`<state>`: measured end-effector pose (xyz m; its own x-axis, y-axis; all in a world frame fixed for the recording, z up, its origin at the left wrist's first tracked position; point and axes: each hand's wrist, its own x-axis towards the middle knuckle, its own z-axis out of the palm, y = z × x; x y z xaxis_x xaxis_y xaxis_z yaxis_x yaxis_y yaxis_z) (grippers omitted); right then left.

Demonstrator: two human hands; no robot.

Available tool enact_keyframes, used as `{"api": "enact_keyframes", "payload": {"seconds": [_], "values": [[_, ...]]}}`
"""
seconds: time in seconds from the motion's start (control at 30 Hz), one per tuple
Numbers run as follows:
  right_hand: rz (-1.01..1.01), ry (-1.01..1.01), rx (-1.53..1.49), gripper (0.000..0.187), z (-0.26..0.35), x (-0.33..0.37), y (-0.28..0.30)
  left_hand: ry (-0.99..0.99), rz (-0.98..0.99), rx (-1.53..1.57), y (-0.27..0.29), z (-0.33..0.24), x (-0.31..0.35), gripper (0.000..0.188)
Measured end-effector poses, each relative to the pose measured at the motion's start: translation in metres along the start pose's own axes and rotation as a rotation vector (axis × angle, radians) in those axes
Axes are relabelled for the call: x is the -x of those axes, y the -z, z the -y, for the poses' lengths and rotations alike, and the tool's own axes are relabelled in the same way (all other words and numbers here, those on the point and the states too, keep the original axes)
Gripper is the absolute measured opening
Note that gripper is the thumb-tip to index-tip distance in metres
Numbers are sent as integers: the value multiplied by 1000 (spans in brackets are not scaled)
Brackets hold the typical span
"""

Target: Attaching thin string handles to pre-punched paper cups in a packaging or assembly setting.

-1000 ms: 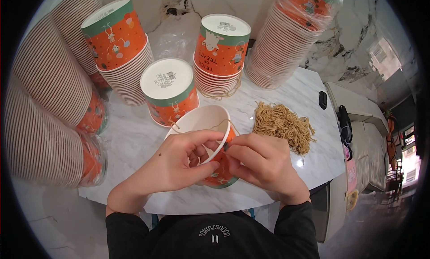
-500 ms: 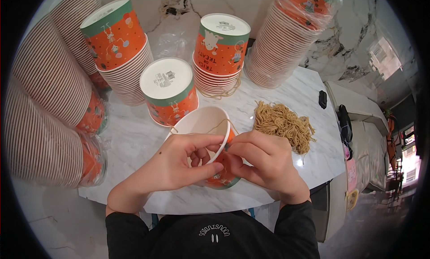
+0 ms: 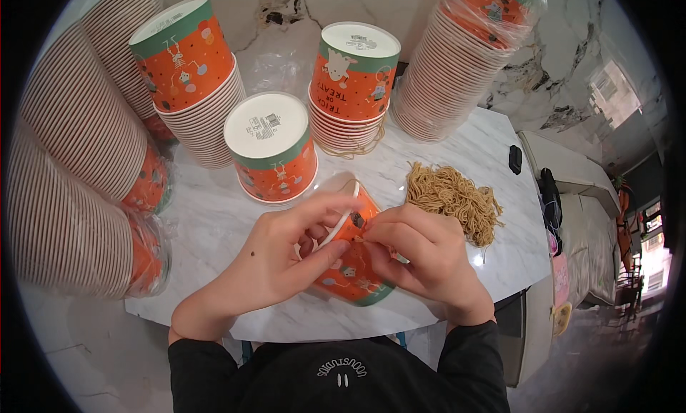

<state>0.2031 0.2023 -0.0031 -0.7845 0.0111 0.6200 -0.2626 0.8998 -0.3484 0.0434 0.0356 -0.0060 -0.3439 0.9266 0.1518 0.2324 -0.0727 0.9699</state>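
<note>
An orange paper bucket (image 3: 348, 274) with a green band round its base lies tilted between my hands, its printed side towards me. My left hand (image 3: 286, 250) grips it at the white rim, thumb on the outer wall and fingers at the mouth. On the outer wall just below the rim, my right hand (image 3: 421, 250) pinches a short tan bit that looks like the end of a cord (image 3: 358, 239); the fingers partly hide it. Right of the bucket lies a loose heap of tan cords (image 3: 454, 201).
Behind stand an upside-down bucket (image 3: 271, 163) and upside-down stacks of buckets, one (image 3: 357, 84) with a cord at its rims. Plastic-wrapped stacks (image 3: 71, 220) crowd the left; another wrapped stack (image 3: 454, 77) stands back right. A small black object (image 3: 514, 158) lies near the marble table's (image 3: 493, 277) right edge.
The bucket has turned and tipped, so its mouth no longer faces up at me and more of its orange outer wall shows. Both hands stay close to where they were.
</note>
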Motion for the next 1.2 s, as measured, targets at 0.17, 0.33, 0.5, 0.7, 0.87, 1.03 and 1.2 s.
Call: {"api": "enact_keyframes", "payload": {"seconds": [0.17,0.33,0.5,0.7,0.87,1.03,1.2], "values": [[7,-39,-5,24,3,0,-1,-32,91,-146,5,2,0,24],[18,-36,-46,23,2,1,-2,-37,54,-105,3,2,1,16],[63,-45,13,24,4,-1,3,-107,103,-163,7,-2,0,12],[106,63,36,35,4,-2,9,-15,162,-58,11,-6,2,10],[6,138,22,37,1,2,5,-79,216,-43,11,-3,1,11],[-6,146,-9,36,1,-2,2,-48,234,-5,12,-2,2,11],[-2,105,-49,36,3,-2,1,13,177,-5,9,-7,3,4]]}}
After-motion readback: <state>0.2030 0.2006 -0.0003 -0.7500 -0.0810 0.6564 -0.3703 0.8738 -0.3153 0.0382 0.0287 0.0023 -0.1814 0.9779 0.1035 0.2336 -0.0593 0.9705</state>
